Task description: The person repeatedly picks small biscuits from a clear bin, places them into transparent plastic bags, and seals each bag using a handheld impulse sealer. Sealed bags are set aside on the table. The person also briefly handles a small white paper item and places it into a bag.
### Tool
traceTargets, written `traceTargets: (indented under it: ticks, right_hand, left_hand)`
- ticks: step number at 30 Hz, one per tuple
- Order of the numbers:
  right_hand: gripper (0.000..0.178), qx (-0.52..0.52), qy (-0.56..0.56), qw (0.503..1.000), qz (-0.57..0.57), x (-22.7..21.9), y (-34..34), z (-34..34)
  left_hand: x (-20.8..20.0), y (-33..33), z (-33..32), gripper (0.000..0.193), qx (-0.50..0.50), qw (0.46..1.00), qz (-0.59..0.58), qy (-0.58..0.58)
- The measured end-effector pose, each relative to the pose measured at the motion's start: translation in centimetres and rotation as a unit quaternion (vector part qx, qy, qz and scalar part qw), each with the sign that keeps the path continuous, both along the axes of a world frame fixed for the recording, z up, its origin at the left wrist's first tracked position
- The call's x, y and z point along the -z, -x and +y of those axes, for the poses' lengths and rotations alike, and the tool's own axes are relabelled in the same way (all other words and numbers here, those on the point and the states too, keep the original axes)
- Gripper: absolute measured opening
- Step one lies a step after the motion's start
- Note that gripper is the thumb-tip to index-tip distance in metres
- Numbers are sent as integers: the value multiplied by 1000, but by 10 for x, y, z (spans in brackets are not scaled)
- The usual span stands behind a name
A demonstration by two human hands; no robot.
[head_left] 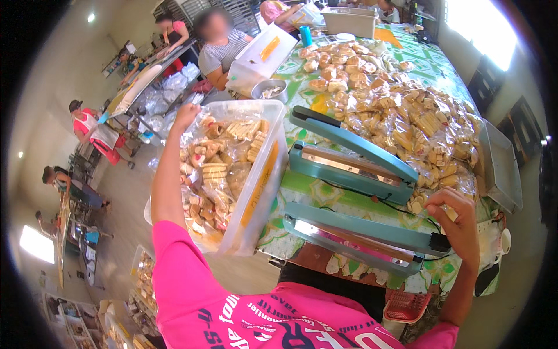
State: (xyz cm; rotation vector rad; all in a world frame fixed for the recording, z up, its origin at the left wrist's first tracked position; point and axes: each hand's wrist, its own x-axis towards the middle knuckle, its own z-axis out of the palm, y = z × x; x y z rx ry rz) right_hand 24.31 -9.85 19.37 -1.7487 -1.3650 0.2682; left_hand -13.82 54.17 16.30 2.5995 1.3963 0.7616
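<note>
My left hand [186,115] is closed at the far left edge of a clear plastic bin [264,166] full of bread packed in clear bags [215,168]. What its fingers hold, if anything, I cannot make out. On the right, my right hand [456,212] has its fingers curled in beside a large heap of bagged bread [427,122]; whether something is in them is unclear. Close to that hand are two teal bag sealers. The nearer sealer [360,227] has its arm lowered, and the farther sealer [354,168] has its arm raised.
Loose buns [343,64] lie beyond the bagged heap on the green patterned table cover [273,232]. A metal bowl [270,90] stands behind the bin. An empty-looking clear tub [501,166] sits at the right edge. Across the table, a person holds a white bin [261,52].
</note>
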Motion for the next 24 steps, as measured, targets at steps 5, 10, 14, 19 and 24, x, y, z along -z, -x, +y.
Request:
traceTargets:
  ticks: [5,10,14,19,24]
  right_hand:
    - [9,19,2,1000,-21,-7,5,-12]
    - [7,23,-1,999,-35,-20,7,-13]
    - [6,-53,-41,996,-65,-32,24,6]
    - [19,-146,-67,982,-97,-40,55,25]
    - [35,-222,-51,973,-42,-29,76,41]
  left_hand:
    - [-29,-29,-60,30,70,989,-16,-127]
    - [-103,-56,-180,15,154,948,9,-280]
    - [-127,-67,-278,8,201,927,-51,-311]
    - [-117,-83,-378,10,342,908,-33,-239]
    - [-74,-99,-444,17,444,883,-65,-137]
